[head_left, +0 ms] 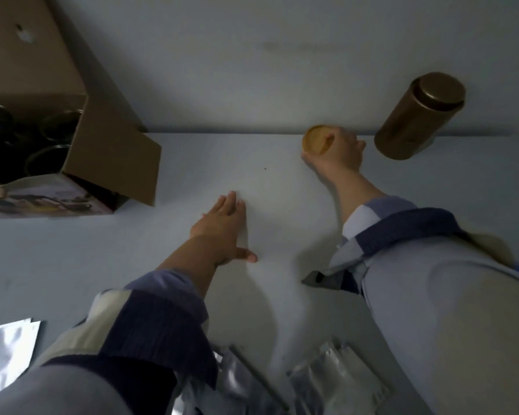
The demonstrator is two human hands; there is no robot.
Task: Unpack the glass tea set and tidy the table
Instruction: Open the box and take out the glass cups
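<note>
Silver foil pouches nearest; both hands reach over the white worktop.
Left hand lies flat, fingers straight; right hand grips a round wooden lid beside the bronze canister; cardboard box sits far left.

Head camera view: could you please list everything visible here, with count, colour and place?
cardboard box: one, brown, open, far left of table
glass jars: at least three, clear, inside the box
printed carton: one, pale with pictures, in front of the box
tall canister: one, bronze, lidded, far right by the wall
round lid: one, tan, at the far table edge
foil pouches: several, silver, near edge
table: one, white
right hand: grips the round lid
left hand: flat, fingers straight, mid-table
</note>
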